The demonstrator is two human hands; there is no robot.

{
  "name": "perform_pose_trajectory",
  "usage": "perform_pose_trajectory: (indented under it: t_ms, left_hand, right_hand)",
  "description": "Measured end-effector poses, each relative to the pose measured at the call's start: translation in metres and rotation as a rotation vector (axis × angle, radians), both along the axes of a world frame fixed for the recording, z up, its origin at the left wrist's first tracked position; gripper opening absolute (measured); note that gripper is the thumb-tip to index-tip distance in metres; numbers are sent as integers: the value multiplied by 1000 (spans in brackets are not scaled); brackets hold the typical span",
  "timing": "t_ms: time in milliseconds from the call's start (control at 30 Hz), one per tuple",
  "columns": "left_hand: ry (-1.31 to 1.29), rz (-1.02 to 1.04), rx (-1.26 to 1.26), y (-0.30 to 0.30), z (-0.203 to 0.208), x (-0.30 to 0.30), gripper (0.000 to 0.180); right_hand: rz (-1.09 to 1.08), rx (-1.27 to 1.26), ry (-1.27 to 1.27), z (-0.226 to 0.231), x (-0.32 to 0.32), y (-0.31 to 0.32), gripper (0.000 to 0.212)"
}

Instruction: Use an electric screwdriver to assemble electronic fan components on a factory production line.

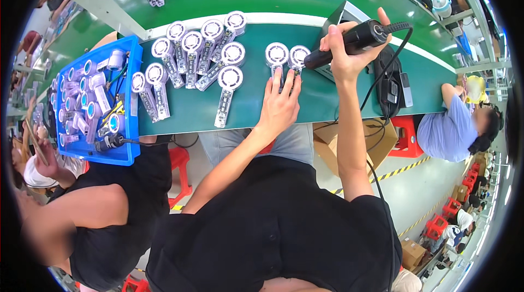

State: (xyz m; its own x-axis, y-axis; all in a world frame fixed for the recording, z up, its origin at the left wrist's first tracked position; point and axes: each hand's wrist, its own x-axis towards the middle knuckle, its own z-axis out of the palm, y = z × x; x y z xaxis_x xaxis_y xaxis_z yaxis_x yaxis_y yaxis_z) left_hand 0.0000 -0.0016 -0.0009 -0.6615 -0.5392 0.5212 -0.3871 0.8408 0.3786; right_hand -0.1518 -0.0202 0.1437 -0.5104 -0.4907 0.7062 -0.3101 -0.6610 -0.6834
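My right hand [350, 54] is wrapped round a black corded electric screwdriver [357, 40], raised over the table. It lies tilted, its front end pointing left beside the round head of a white handheld fan [299, 55]. A second handheld fan [277, 53] lies just left of that one. My left hand [279, 101] rests with outstretched fingers on the handles of both fans, partly covering them. Left of my hands, several more such fans [192, 42] lie on the green table, their handles showing the circuit inside. One fan [230, 78] lies nearest the front edge.
A blue bin [134, 101] full of fan parts stands at the left, beside a co-worker [131, 204] in black. At the right are a grey metal box [345, 12], black power adapters [388, 93] and cords. Below the table edge sits an open cardboard box [382, 139].
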Motion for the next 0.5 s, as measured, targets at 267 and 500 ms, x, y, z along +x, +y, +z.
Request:
perform_pose_trajectory:
  t_ms: [267, 500]
  left_hand:
    - [11, -3, 12, 0, 0, 0, 59]
    - [14, -15, 22, -1, 2, 1, 62]
  right_hand:
    - [-77, 61, 190, -20, -8, 0, 86]
    - [-85, 76, 211, -25, -9, 0, 87]
